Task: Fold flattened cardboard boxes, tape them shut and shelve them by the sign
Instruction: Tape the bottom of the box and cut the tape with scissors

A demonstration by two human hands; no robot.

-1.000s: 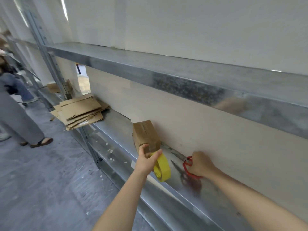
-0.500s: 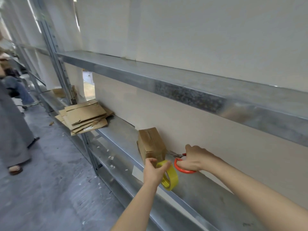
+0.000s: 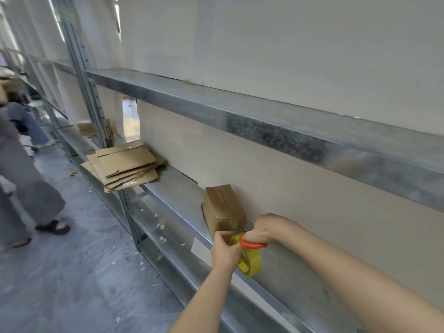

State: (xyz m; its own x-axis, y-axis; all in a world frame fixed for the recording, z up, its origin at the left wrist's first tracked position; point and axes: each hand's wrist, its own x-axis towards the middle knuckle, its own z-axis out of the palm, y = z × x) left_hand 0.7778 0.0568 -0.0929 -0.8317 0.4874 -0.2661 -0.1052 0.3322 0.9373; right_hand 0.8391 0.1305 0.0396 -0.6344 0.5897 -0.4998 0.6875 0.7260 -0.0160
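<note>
Since a second ago the right hand has lifted the scissors off the shelf and brought them to the near end of the box. The box stands on that shelf, against the wall. Right hand grips the orange handles. Left hand grips the tape roll, touching the scissors.

Risks:
- The blades, mostly hidden, work close to the left hand, so a nick is possible.
- Slack tape could stick to itself.
- A tug on the tape could shift the box.

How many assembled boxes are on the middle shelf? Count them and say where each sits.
1. The assembled box stands on the shelf against the back panel, just beyond the left hand, right of the flattened stack. The cardboard past the upright is too unclear to count.
</note>
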